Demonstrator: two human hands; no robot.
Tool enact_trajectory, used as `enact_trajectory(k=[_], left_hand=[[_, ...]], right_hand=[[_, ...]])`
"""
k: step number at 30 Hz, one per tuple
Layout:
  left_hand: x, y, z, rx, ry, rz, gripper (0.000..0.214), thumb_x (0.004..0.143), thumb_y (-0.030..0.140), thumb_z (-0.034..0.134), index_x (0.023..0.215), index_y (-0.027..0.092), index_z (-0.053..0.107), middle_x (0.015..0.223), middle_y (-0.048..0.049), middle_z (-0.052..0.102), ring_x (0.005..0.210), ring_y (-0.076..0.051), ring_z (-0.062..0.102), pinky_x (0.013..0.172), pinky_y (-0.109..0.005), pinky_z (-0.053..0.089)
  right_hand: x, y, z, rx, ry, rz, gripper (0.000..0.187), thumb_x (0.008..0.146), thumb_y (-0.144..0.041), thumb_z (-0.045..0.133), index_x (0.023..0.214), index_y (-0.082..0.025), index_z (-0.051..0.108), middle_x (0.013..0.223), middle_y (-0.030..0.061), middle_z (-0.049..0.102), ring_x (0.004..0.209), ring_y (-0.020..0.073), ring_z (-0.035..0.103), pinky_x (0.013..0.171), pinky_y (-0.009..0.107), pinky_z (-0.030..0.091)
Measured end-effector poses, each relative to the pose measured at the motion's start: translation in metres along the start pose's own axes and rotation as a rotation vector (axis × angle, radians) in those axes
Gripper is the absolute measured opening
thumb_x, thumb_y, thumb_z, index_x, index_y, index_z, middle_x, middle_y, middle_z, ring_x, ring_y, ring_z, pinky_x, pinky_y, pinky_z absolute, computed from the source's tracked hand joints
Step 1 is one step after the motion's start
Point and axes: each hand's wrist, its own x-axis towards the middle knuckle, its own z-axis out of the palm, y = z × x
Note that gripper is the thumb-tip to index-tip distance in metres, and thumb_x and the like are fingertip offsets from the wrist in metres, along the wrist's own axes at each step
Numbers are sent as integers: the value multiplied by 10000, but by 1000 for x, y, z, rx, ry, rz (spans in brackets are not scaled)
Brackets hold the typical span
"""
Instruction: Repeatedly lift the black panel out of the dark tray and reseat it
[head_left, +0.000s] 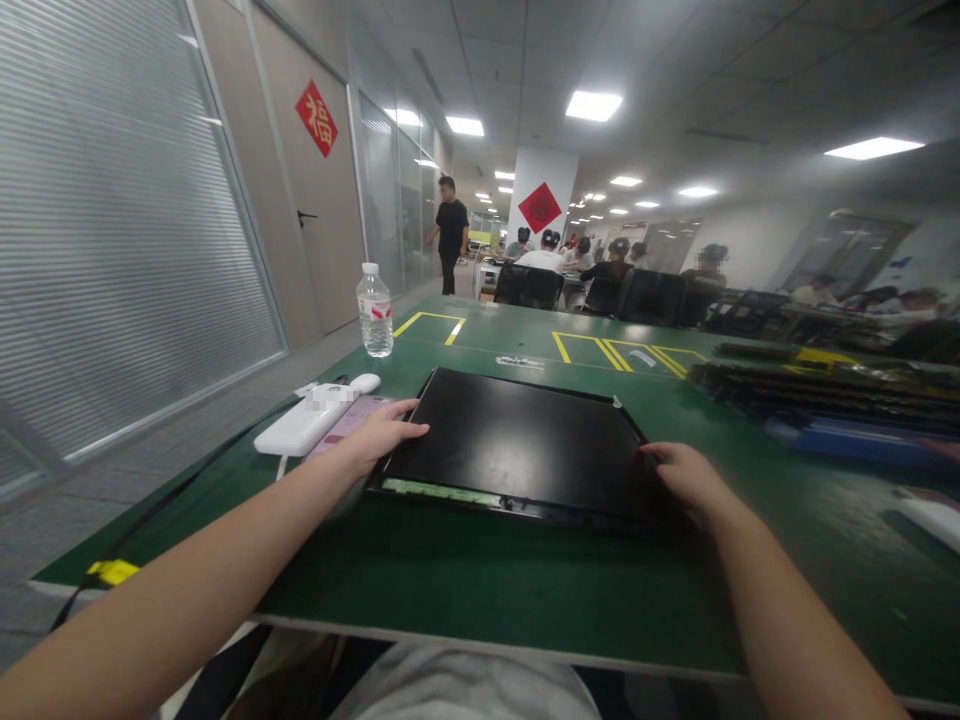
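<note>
In the head view, a long office with a wooden door [315,190] on the left and seated people [541,260] at the far side lies behind a green table [465,570]. A black panel [517,440] is at the middle of the table, a green strip [442,492] showing along its near edge. The left hand [382,435] is clamped on the panel's left edge, thumb over the face; the right hand [679,475] pinches the right edge, its fingers partly hidden. A bottle [376,318] stands far left, beyond a white device [306,420]. The step in hand seems to be steadying or positioning the panel; whether it bears fully on the table cannot be told. The next move probably calls for even support from both sides, without pressing the face.
</note>
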Motion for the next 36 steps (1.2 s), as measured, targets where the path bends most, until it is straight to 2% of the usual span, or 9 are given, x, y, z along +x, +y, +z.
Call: enact_trajectory(k=[8,15,21,28,32,36], left_hand=[[3,-4,-1,-16,-14,-18,621,633,52,753,1226,189,631,799,-43,782,637,-230,732,575,-319,594],[5,-8,-2,-77,-71,8,507,634,56,759,1111,208,682,843,-53,780,727,-259,747,628,-357,606],[4,-6,0,-97,-47,60,462,601,61,783,1031,211,701,998,-66,776,869,-271,741,718,-349,607],[1,-1,-1,-128,28,31,556,622,35,750,1146,203,673,1192,-94,728,989,-279,723,774,-331,607],[-1,2,-2,-149,-32,108,548,625,66,768,1152,185,679,1198,-103,726,1054,-283,704,835,-324,594],[-8,8,1,-223,-140,199,624,655,123,766,1260,200,633,1210,-94,721,1061,-276,702,840,-308,592]], right_hand=[[-1,-1,-1,30,-16,6,488,641,-99,619,1094,-211,762,1044,86,745,997,254,681,869,302,495],[-2,-1,-1,65,-24,-7,463,625,-106,641,1054,-220,770,983,72,749,953,253,686,829,299,507],[-2,-3,-1,66,-20,8,461,634,-117,651,1071,-209,765,989,79,746,951,254,682,833,306,504],[-2,1,2,126,15,13,432,667,-214,708,1097,-195,749,988,94,742,907,249,681,774,301,506],[-1,-1,1,109,27,27,457,683,-231,707,1138,-189,729,991,94,736,867,229,681,760,286,503],[0,-7,-1,104,53,77,535,793,-290,609,1307,-145,628,1016,112,728,845,223,687,767,305,515]])
